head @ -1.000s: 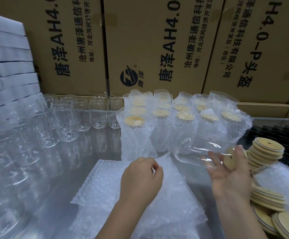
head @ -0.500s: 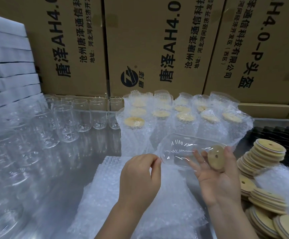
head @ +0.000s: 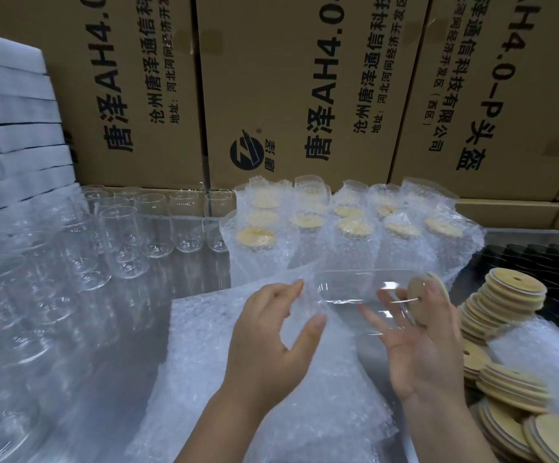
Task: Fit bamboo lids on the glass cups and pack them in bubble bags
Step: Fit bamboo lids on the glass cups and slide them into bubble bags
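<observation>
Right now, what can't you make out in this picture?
Head view:
- Left hand: whether its fingers pinch the bubble bag; blur and clear film hide it.
- Loose lids: pile cut off by the right edge.
- Packed cups: glass hidden by their wrapping.
- Empty glasses: blurred, cut by left edge.

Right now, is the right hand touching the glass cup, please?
Touching. The head view shows the right hand with fingers curled under the lying glass cup, thumb on its bamboo lid.
</observation>
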